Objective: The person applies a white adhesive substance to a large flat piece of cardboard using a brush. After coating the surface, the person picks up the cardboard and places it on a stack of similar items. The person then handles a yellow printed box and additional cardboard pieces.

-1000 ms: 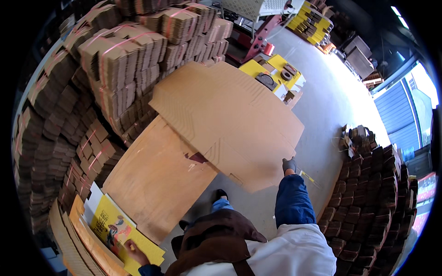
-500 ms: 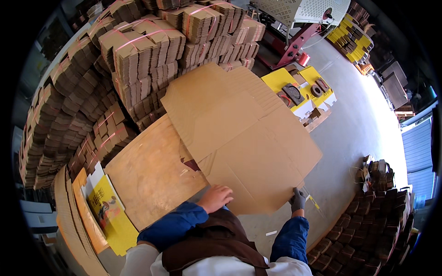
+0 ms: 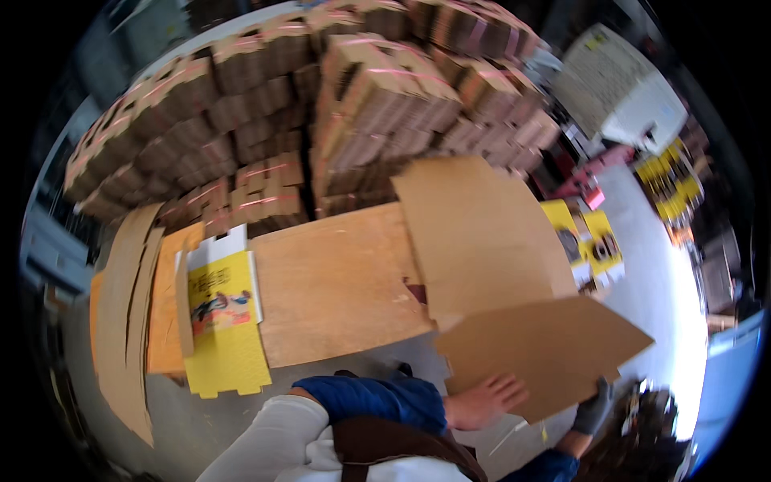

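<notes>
A large flat sheet of brown cardboard (image 3: 514,297) is folded across its middle, its far half leaning over a wooden table (image 3: 329,285). My left hand (image 3: 486,400), bare, lies flat on the near half close to its lower edge. My right hand (image 3: 593,408), in a grey glove, grips the near right edge of the same sheet. Both blue sleeves reach in from the bottom of the picture.
Tall stacks of strapped cardboard bundles (image 3: 321,104) fill the back. Yellow printed sheets (image 3: 225,321) and brown cardboard sheets (image 3: 128,313) lie to the left of the table. More yellow printed sheets (image 3: 590,241) lie on the grey floor at right, with a dark stack (image 3: 650,438) near my right hand.
The view has swung left. The near half of the cardboard has folded up toward me. My left hand has slid onto it and my right hand has stayed on its edge.
</notes>
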### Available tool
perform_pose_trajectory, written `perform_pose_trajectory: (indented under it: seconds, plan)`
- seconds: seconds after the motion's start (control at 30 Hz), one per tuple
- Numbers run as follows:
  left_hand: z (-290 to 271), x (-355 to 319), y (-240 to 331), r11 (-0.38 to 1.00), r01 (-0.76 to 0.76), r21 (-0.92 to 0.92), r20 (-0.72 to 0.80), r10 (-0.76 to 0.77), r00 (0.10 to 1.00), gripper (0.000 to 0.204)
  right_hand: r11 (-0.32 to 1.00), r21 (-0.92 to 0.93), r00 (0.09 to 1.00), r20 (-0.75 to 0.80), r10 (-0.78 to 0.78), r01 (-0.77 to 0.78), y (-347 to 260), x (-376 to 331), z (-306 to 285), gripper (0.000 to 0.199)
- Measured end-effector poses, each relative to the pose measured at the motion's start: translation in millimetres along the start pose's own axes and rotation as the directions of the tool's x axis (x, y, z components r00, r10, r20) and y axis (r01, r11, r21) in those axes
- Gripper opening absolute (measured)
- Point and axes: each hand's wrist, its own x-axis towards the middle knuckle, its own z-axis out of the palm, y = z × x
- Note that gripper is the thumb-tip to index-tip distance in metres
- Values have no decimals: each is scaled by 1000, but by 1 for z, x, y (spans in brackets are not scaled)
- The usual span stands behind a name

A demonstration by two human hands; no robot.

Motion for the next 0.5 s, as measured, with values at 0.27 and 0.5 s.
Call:
perform_pose_trajectory:
  seconds: [0.27, 0.5]
  plan:
    - [-100, -92, -10, 978, -183, -100, -613, 84, 786, 45, 835, 52, 815, 190, -547, 548, -104, -131, 194, 56]
    - [-212, -241, 64, 960, -105, -258, -878, -188, 441, 31, 344, 466, 90, 484, -871, 815, -117, -275, 409, 55]
